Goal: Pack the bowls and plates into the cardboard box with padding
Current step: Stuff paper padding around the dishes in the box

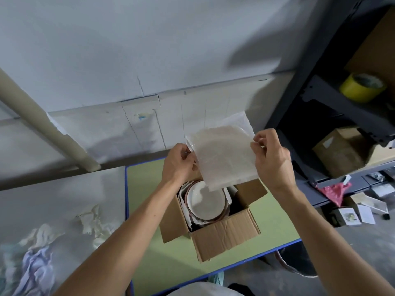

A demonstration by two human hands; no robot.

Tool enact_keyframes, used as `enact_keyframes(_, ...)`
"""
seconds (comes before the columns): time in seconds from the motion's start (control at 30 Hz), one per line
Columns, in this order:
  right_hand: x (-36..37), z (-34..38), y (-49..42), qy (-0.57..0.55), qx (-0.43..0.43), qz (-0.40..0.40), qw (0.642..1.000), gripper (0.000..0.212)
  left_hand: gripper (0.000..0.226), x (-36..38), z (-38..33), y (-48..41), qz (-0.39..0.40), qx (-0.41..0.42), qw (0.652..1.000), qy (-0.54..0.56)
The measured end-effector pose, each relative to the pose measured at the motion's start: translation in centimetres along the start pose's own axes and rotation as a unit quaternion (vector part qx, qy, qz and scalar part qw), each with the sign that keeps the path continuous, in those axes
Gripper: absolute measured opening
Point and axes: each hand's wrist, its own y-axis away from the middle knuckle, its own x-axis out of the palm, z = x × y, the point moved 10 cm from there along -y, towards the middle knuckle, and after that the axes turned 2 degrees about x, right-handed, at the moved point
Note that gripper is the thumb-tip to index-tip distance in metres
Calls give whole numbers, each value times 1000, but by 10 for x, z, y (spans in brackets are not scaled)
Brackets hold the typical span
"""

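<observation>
An open cardboard box (224, 236) stands on a small green table (145, 201) with a blue edge. Inside it lies a white plate (206, 201) with a reddish rim, and white padding shows around it. Above the box I hold up a thin translucent foam padding sheet (224, 154). My left hand (178, 163) pinches its left edge. Its right edge is pinched by my right hand (271, 159). The sheet's lower corner hangs over the far part of the plate.
A dark metal shelf (333, 107) at the right carries a yellow tape roll (363, 86) and a brown carton (342, 150). Crumpled cloth (42, 253) lies on the grey floor to the left. Cards and a pink bag (335, 193) lie at the right.
</observation>
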Motion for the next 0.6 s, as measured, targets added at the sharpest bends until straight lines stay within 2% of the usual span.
enact_keyframes(0.07, 3, 3, 1, -8, -8, 7, 1000, 10, 7, 1, -2, 0, 7, 6, 1000, 11)
enact_keyframes(0.23, 14, -5, -1, 13, 37, 71, 997, 23, 4, 4, -11, 0, 29, 20, 998, 45)
enact_keyframes(0.33, -6, -5, -4, 27, 13, 13, 999, 17, 3, 10, -6, -2, 46, 23, 999, 2)
enact_keyframes(0.4, -25, 3, -6, 67, -42, -42, 996, 11, 11, 22, -4, 1, 72, 60, 990, -105)
enact_keyframes(0.47, -37, 14, -6, 130, -88, -69, 985, 7, 18, 48, -7, 14, 129, 140, 958, -215)
enact_keyframes(0.53, -37, 20, -5, 175, -109, -64, 976, 7, 23, 83, -9, 31, 192, 238, 910, -279)
enact_keyframes(0.6, -31, 25, -2, 198, -119, -46, 972, 8, 33, 113, -2, 45, 238, 295, 861, -341)
